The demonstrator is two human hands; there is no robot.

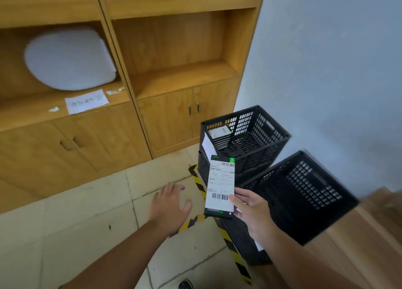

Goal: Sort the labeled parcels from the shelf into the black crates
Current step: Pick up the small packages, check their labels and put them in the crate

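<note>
Head view: right hand point(252, 210) pinches labeled parcel point(220, 185) in front of far crate point(245, 136); left hand point(168, 204) relaxed, empty. Read label, then drop flat.

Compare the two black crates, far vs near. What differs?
The far crate holds a labeled parcel leaning at its left wall; the near crate shows none in its visible part. The far crate stands by the cabinet; the near crate sits beside the right hand, which holds a second parcel. Both are black, perforated and open-topped.
</note>
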